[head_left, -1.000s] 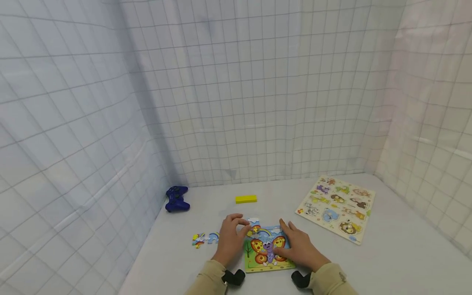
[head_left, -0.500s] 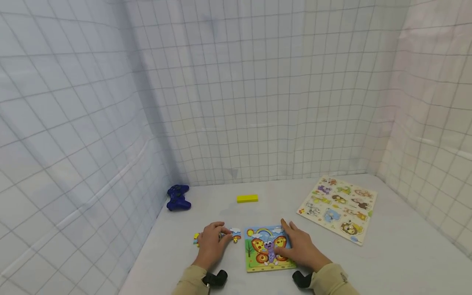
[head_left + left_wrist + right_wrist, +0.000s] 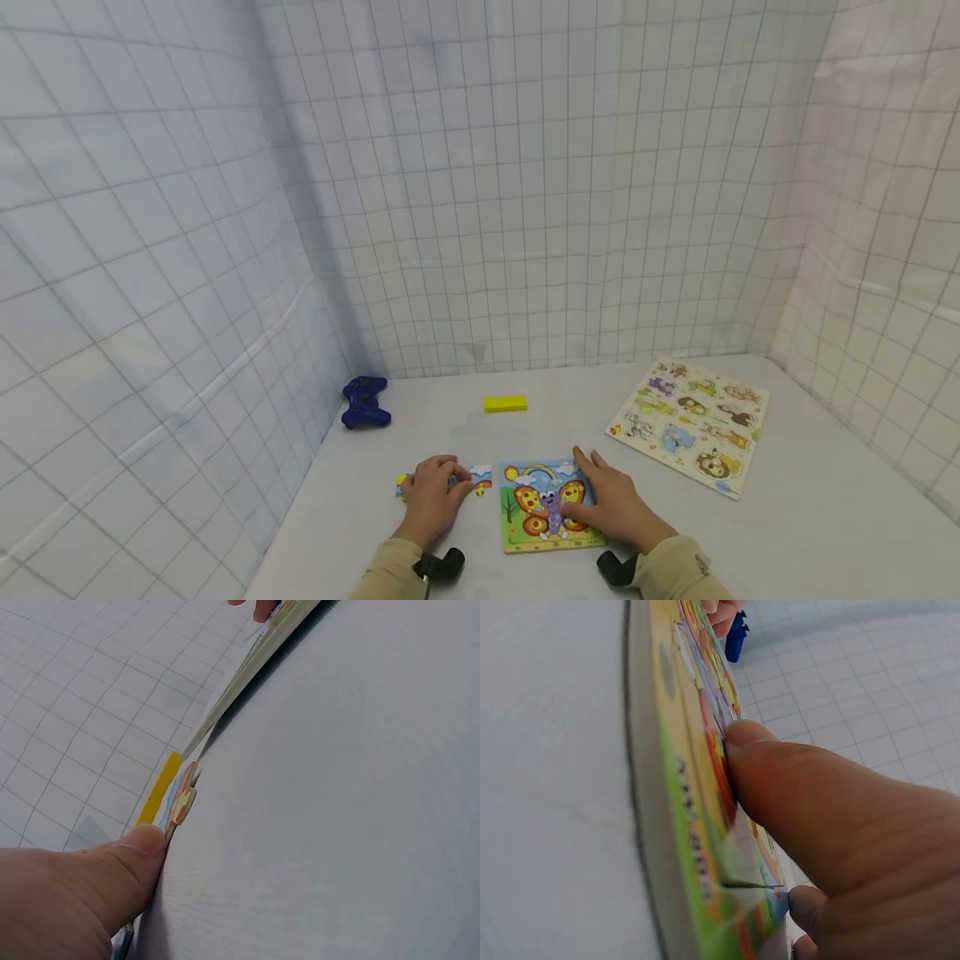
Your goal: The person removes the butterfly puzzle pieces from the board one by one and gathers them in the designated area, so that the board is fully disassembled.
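In the head view, my left hand is low over the table, its fingers bent down among loose jigsaw pieces. Its thumb and fingertips pinch the left end of a sky-and-rainbow jigsaw piece; the left wrist view has the thumb against that piece. Another piece, yellow, peeks out left of the hand, which hides what lies under it. My right hand rests on the right side of the butterfly jigsaw puzzle, fingers stretched along its edge. Its thumb presses the puzzle's face in the right wrist view.
A yellow block lies behind the puzzle. The blue game controller is at the back left. To the right lies a wooden animal puzzle board. White gridded curtains close off the back and both sides of the white table.
My left hand has carried the sky-and-rainbow jigsaw piece from the butterfly puzzle's upper left corner leftward to the table beside the loose pieces. The right hand has stayed on the puzzle.
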A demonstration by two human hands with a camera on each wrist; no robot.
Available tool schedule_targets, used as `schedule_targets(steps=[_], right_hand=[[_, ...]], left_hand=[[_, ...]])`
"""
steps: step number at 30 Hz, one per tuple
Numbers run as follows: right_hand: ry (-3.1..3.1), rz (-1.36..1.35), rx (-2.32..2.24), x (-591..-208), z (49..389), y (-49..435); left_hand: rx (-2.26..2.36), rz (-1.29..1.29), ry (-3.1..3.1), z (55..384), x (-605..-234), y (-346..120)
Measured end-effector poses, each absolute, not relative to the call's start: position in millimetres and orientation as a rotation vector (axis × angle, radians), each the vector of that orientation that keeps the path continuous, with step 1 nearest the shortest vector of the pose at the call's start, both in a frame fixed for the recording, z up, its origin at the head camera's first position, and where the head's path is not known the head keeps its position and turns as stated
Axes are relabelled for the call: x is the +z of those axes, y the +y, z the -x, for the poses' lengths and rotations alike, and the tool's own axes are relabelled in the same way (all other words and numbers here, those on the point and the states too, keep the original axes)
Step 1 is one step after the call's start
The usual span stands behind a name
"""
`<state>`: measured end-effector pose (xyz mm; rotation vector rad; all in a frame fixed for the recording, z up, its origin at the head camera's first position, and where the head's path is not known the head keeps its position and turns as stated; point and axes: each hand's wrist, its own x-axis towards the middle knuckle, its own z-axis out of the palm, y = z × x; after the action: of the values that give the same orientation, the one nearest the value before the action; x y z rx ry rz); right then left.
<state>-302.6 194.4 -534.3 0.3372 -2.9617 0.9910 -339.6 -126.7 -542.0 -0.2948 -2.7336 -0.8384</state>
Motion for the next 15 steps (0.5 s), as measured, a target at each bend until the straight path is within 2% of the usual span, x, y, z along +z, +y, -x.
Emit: schedule_targets(steps=[10,15], right_hand=[[-2.963,-0.341,0.986,-537,300,194],[-2.952,-0.365,0.992,-535,300,194]], left_hand=[[-0.84,0.298,-2.751,336,-539,-126],[-0.832,0.429,-2.762,321,-524,-113]])
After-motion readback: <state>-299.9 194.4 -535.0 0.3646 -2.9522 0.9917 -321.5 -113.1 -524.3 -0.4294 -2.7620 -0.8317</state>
